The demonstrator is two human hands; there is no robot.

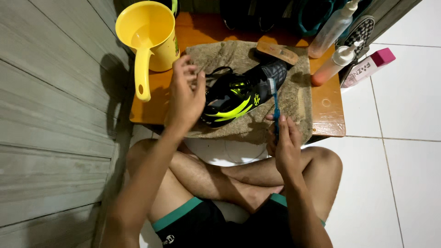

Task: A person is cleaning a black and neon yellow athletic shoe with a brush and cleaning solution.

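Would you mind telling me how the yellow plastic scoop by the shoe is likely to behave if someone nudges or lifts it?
The yellow scoop looks like thin plastic and I see no water inside, so it is probably light and would slide easily on the wooden board. Its long handle juts past the board's edge, so a bump there might swing or tip it. The handle should make lifting it easy.

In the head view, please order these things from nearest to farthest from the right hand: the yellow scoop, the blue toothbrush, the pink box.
From the right hand:
1. Blue toothbrush, held in it.
2. Pink box, upper right, on the floor.
3. Yellow scoop, far upper left, on the wooden board.
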